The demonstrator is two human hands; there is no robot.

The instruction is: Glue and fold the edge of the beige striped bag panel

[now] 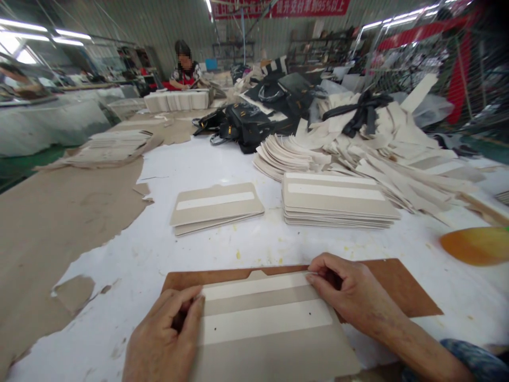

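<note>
A beige panel [270, 350] with two pale strips and a small tab on its far edge lies in front of me, partly over a brown board [401, 289]. My left hand [165, 331] pinches the panel's left edge near the far corner, thumb and forefinger together. At the far right corner my right hand [342, 286] pinches the end of the far pale strip [254, 286] and the panel's edge. Two small dark dots mark the nearer strip [266, 321]. The panel's near edge is partly cut off by the frame.
Beyond the board lie a small stack of beige panels [217, 207] and a taller stack [338, 204]. Loose pale strips [382, 154] and black bags [258, 114] pile up behind. Torn brown paper [79, 212] covers the left. An orange object [477, 245] lies right. Another person [185, 71] sits far back.
</note>
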